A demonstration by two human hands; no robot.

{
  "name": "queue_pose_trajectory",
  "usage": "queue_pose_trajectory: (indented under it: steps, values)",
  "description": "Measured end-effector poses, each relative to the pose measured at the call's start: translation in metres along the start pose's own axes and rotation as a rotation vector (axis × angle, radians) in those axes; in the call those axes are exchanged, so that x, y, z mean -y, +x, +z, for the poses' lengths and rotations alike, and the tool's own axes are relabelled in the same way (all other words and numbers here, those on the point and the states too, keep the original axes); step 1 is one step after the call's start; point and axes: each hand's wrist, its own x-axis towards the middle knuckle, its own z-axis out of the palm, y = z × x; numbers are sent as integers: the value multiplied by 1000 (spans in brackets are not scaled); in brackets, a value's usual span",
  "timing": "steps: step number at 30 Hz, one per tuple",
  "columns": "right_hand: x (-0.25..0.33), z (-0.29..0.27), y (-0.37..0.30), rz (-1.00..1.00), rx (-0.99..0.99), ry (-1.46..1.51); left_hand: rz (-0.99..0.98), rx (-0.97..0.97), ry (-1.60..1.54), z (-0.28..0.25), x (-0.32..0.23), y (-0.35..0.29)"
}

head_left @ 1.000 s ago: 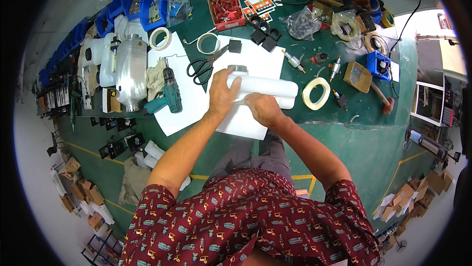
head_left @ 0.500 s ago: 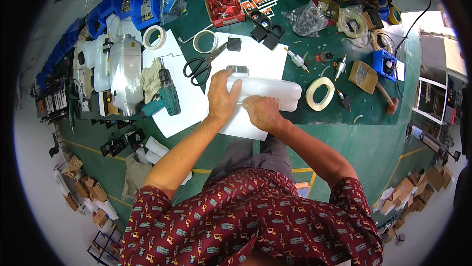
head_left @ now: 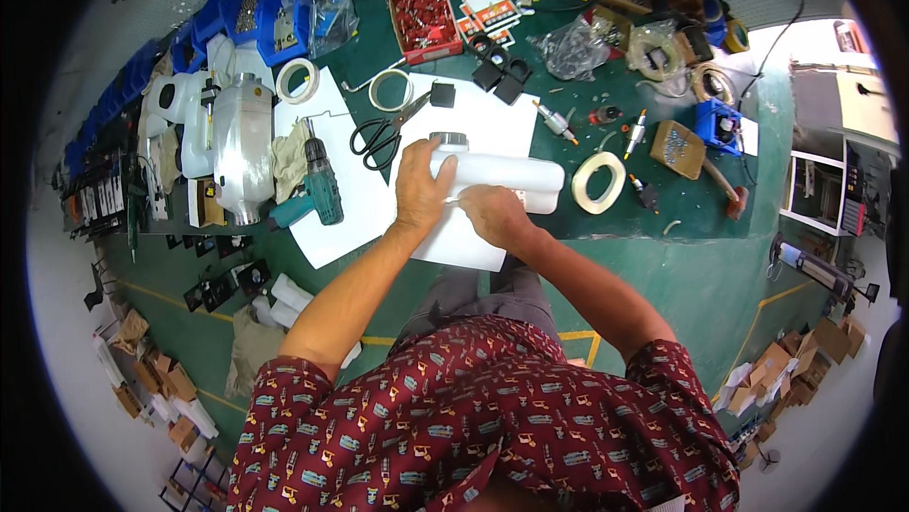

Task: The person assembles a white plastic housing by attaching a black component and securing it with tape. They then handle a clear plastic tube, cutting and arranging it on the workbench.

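Observation:
A white plastic tank (head_left: 516,171) with a dark grey screw cap (head_left: 449,141) lies on its side over white paper (head_left: 459,249). My left hand (head_left: 418,188) is clamped round its left end, just below the cap, thumb across the near part. Against the tank's near face, my right hand (head_left: 493,215) is closed with its fingertips pinched together; whatever they grip there is too small to make out. Black-handled scissors (head_left: 381,141) lie beyond my left hand, beside a small black square block (head_left: 442,94).
Left of the paper's middle is a green cordless drill (head_left: 323,188), near a metal canister (head_left: 244,147). A cream tape roll (head_left: 598,182), small fittings (head_left: 556,122) and a hammer (head_left: 731,192) lie to the right. Behind stands a red box of red parts (head_left: 423,19).
The whole view has shifted slightly, so the bench items on the right sit further left in the picture. Both hands keep nearly the same hold on the tank.

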Motion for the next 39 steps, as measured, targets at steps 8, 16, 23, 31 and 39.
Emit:
queue_pose_trajectory:
  steps: [8,16,23,31,39]
  values:
    - [16,-36,-32,415,-136,209,17,-41,97,1,1,0]
    - [-13,-63,-103,532,-356,214,-39,-103,-161,9,14,-2]
    - [-105,-135,-163,480,-789,-321,-179,-403,-196,-22,-25,-43]
    - [-184,-195,-169,683,-410,-479,-1012,-111,-933,37,-51,-95]
    - [-135,-191,-151,310,-410,-238,-1083,-225,-1045,61,-66,-72]
